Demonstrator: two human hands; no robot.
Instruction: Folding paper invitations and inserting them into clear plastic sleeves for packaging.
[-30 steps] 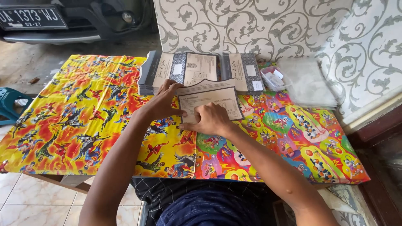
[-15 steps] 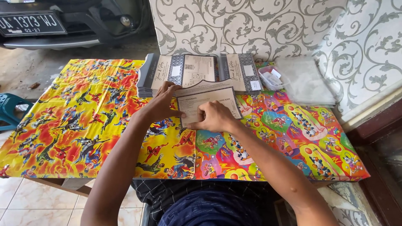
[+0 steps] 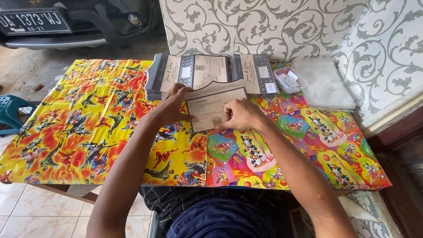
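A beige printed card lies on the colourful cartoon-patterned table cover, near its middle. My left hand presses on the card's left edge, fingers over its upper left corner. My right hand holds down the card's right side with the fingers curled on it. A second beige sheet shows behind the card's top edge. Just beyond the hands sits a row of stacked grey and beige cards.
A small pink tray of white slips and a pile of clear plastic sleeves lie at the back right. A patterned wall stands behind. A teal plastic stool and a parked car's bumper are to the left.
Both hands stay on the card; the right hand has shifted slightly along its right edge. The view has drifted a little.
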